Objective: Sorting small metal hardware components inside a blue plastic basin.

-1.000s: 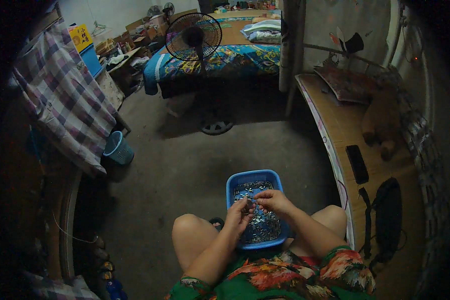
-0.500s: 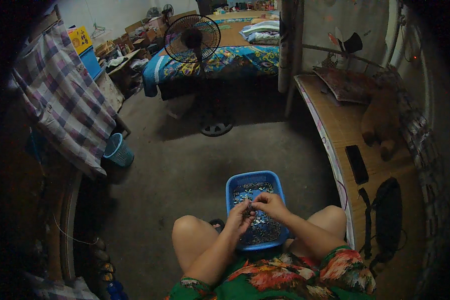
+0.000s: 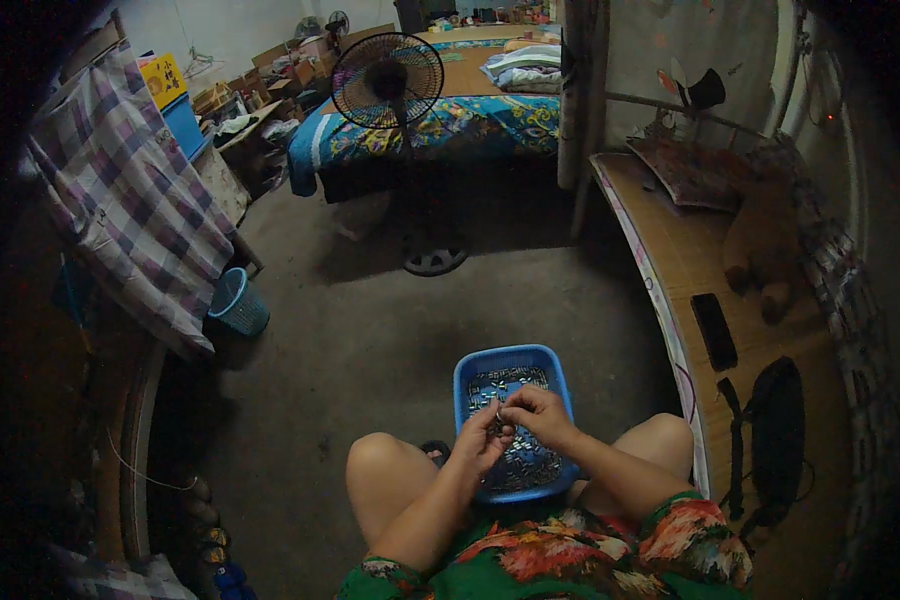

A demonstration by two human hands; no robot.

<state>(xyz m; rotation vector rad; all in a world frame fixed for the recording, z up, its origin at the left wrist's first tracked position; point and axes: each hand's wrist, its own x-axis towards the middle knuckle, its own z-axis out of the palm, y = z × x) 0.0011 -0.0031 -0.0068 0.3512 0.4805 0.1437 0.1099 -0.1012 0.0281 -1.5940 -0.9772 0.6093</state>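
Note:
A blue plastic basket sits between my knees. Many small shiny metal pieces are spread over its bottom, too small to name. Above them my left hand is closed with its fingers curled and the thumb up. My right hand meets it from the right in a pinch, the fingertips of both hands touching. Something small and shiny shows between the fingertips, but its kind cannot be made out. The hands hide part of the basket's middle.
To the right runs a bench with a mat, bearing a black phone and a black bag. A standing fan is ahead, before a bed. A light-blue waste bin stands at left by a checked cloth.
My fingers have shifted slightly at the fingertips, the right hand's pinch changing a little. The whole view has moved by a few pixels; the basket stays between my knees.

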